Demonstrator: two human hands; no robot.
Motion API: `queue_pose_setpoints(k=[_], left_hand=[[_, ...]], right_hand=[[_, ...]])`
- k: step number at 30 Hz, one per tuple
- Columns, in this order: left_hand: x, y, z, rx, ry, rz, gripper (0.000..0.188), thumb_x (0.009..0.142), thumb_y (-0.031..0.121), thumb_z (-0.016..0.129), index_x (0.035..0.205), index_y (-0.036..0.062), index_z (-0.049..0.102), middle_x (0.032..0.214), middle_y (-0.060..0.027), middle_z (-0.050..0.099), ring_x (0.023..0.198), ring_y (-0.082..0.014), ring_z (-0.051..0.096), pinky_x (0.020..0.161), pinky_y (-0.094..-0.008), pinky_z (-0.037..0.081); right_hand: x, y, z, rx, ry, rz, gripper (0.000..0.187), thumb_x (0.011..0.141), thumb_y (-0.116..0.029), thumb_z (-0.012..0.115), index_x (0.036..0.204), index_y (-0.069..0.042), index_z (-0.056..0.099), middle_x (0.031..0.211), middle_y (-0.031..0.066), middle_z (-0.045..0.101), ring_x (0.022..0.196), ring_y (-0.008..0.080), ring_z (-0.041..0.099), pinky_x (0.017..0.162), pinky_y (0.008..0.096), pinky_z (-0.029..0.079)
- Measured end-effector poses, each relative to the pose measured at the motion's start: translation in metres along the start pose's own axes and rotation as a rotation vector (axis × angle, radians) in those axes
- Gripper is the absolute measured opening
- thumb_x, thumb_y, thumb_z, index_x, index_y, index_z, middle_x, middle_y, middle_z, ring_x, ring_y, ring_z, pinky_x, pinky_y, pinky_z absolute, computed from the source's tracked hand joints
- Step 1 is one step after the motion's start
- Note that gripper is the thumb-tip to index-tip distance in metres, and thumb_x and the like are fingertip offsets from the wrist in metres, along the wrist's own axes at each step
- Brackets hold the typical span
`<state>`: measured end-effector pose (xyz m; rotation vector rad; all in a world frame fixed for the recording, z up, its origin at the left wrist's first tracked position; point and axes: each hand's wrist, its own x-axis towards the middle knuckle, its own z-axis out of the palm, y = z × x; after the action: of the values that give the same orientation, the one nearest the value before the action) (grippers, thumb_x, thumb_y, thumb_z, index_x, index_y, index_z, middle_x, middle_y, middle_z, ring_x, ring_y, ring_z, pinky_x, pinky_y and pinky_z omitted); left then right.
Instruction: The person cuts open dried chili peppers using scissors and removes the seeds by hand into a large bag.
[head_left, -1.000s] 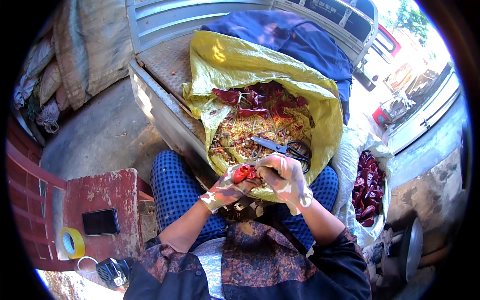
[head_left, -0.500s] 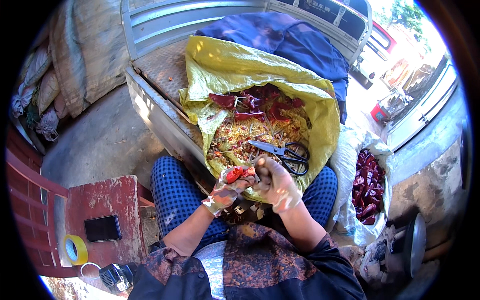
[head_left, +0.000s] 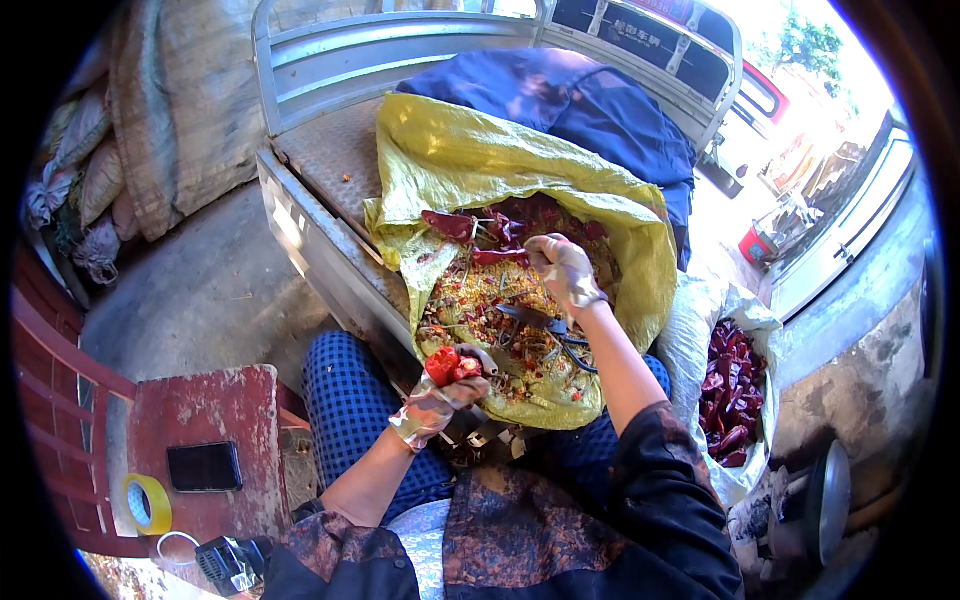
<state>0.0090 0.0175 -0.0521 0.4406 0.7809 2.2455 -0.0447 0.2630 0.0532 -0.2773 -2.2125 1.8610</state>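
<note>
My left hand [head_left: 436, 403], in a patterned glove, is closed around red dried chili pepper pieces [head_left: 440, 366] above my lap, at the near edge of a yellow woven sack [head_left: 520, 140]. Over the sack's contents reaches my gloved right hand [head_left: 566, 272], its fingers bent together beside dark red dried chilies [head_left: 500, 257]. What its fingertips hold, if anything, is hidden. Loose yellow seeds [head_left: 465, 290] and stems cover the sack's inside. Black-handled scissors [head_left: 530, 318] lie on them, partly covered by my right forearm.
A white sack of dried chilies [head_left: 735, 400] stands right of my knee. The yellow sack rests on a metal cart bed [head_left: 330, 160], beside dark blue cloth [head_left: 560, 90]. On a worn red chair [head_left: 250, 400] at left lie a phone [head_left: 205, 467] and a tape roll [head_left: 150, 503].
My hands were together over the sack's near edge. The right has moved away and forward to the chilies; the left has stayed near my lap, still holding red chili.
</note>
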Motion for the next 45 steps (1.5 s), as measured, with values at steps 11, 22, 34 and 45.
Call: queue_pose_setpoints(k=[11,22,34,45], left_hand=[[-0.004,0.018,0.016,0.046,-0.078,0.195,0.023,0.073,0.013,0.068,0.087,0.0054,0.053,0.081,-0.0091,0.057,0.071,-0.0181,0.055,0.061,-0.0281,0.043],[-0.003,0.019,0.036,-0.098,0.227,0.171,0.027,0.079,0.001,0.063,0.104,0.0067,0.054,0.092,-0.004,0.061,0.091,-0.0191,0.061,0.086,-0.0314,0.05],[-0.011,0.032,0.044,0.085,0.062,0.105,0.047,0.072,-0.001,0.062,0.117,0.0032,0.05,0.104,-0.0095,0.061,0.094,-0.0181,0.061,0.084,-0.033,0.049],[-0.017,0.024,0.041,0.0,0.006,0.072,0.037,0.075,0.006,0.06,0.111,0.0019,0.053,0.1,-0.0093,0.062,0.086,-0.0194,0.062,0.07,-0.031,0.051]], right_hand=[[-0.026,-0.015,0.003,-0.803,0.08,-0.48,0.016,0.078,-0.014,0.062,0.09,-0.006,0.067,0.087,0.0127,0.064,0.08,0.0259,0.063,0.072,0.0322,0.049],[-0.168,-0.028,0.067,-0.951,-0.025,-0.752,0.014,0.071,-0.015,0.066,0.081,-0.011,0.057,0.081,0.0079,0.057,0.069,0.0276,0.059,0.055,0.0367,0.049],[-0.166,-0.047,0.048,-0.769,-0.323,-0.514,0.022,0.079,-0.032,0.062,0.089,-0.012,0.063,0.093,0.0099,0.058,0.083,0.0247,0.055,0.07,0.0379,0.045],[-0.139,-0.06,0.042,-0.564,-0.397,-0.825,0.026,0.07,-0.01,0.066,0.096,-0.008,0.061,0.088,0.0061,0.058,0.075,0.0204,0.058,0.059,0.0301,0.047]])
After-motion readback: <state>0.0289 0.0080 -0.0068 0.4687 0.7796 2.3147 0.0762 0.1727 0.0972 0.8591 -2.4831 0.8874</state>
